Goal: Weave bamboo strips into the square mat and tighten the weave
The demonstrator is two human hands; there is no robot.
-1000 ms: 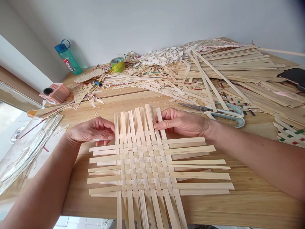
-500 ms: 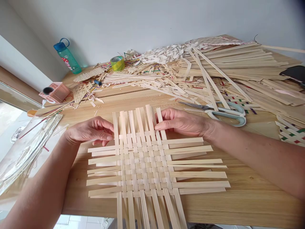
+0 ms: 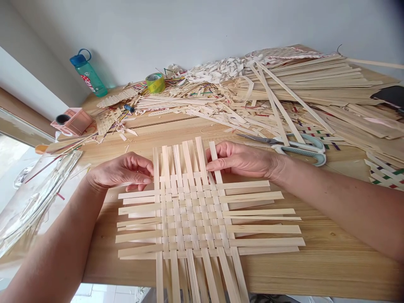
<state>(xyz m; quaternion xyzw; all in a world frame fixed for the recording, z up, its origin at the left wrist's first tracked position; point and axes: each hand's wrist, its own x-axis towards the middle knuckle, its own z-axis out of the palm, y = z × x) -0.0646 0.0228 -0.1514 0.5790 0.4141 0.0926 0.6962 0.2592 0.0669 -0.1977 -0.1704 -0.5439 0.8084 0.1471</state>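
a: what's at the centre of it all?
b: a flat over-under mat of pale bamboo strips (image 3: 189, 210) on the wooden tabletop (image 3: 315, 265), right in front of the person, with loose ends sticking out on every side.

a: and the hands?
b: apart, one at each side of the mat's far edge. the left hand (image 3: 121, 170) curves against the upright strip ends at the upper left, and the right hand (image 3: 243, 160) lies over the free ends at the upper right.

a: are they gripping anything?
b: i can't tell. they touch the strips, but whether they pinch or just rest isn't clear. the near strip ends also run out of the bottom of the frame.

a: what's further out?
b: scissors (image 3: 299, 148) just past the right hand, then heaped loose strips (image 3: 299, 80), a roll of tape (image 3: 155, 83) and a teal bottle (image 3: 88, 75). a dark object (image 3: 389, 94) at the right edge is cut off, too clipped to name.
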